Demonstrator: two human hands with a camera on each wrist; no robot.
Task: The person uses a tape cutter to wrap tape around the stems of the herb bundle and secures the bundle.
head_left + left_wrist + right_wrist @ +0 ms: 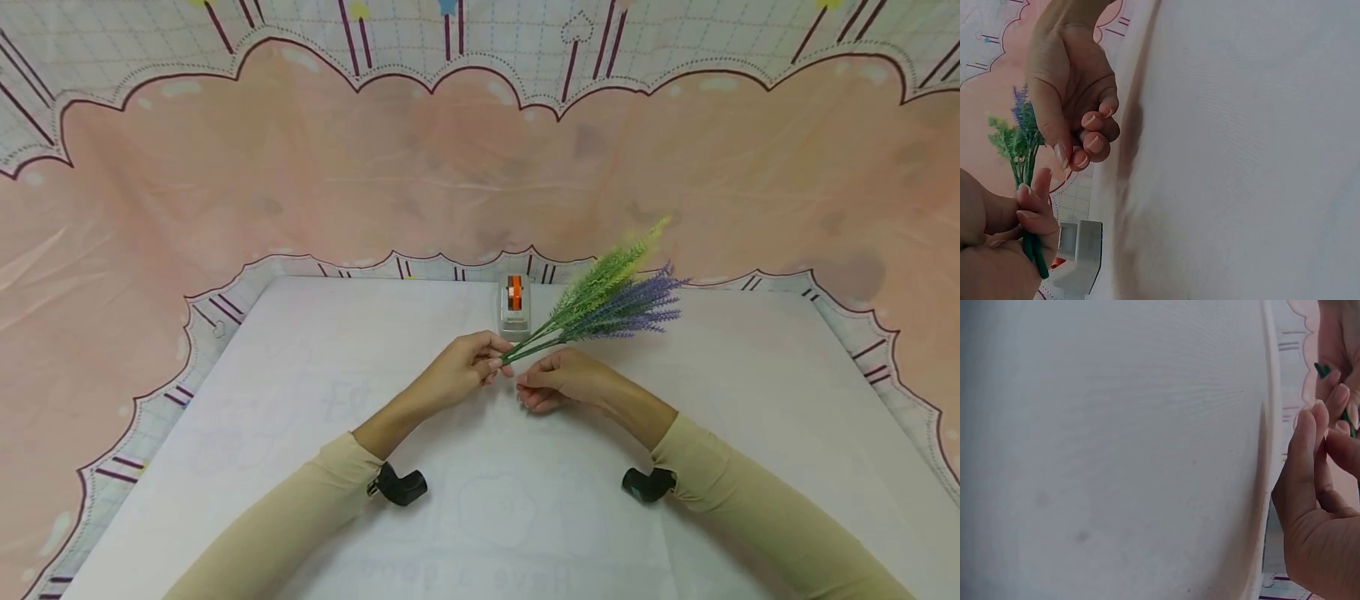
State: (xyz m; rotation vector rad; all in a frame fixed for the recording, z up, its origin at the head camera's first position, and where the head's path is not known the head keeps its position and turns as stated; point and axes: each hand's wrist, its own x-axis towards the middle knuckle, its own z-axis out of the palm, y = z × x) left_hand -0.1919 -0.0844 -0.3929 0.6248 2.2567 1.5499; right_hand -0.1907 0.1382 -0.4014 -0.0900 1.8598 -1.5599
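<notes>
Largest element: a peach backdrop cloth (pixel 480 192), softly creased, with scalloped dark outlines bordering a pale, grid-printed band. Before it lies a table (pixel 262 433) under a smooth white cover through which faint lettering shows. Two beige, matte fabric sleeves (pixel 277 517) enter from the lower corners. Between the forearms' far ends, above the far half of the table, is the flower bunch (pixel 611 304); its long axis runs diagonally, stems toward the person's left and near side, heads fanning away and to the right, beyond the table's far edge. The heads are tapering, feathery and plastic-looking, one group yellow-green, the other purple; the stems are thin, green and straight. The left hand (pixel 461 367) pinches these stems near their base, and the blunt stem ends (pixel 1035 256) protrude past its fingers. The right hand (pixel 566 379), just beside it, has curled fingers with thumb and index tips close together; whether anything thin lies between them cannot be told. Behind the hands stands a boxy grey tape dispenser (pixel 514 325), rounded at the corners. Smaller are two glossy black wrist cameras (pixel 405 487) at the cuffs and, smallest, the dispenser's orange wheel (pixel 514 292).
</notes>
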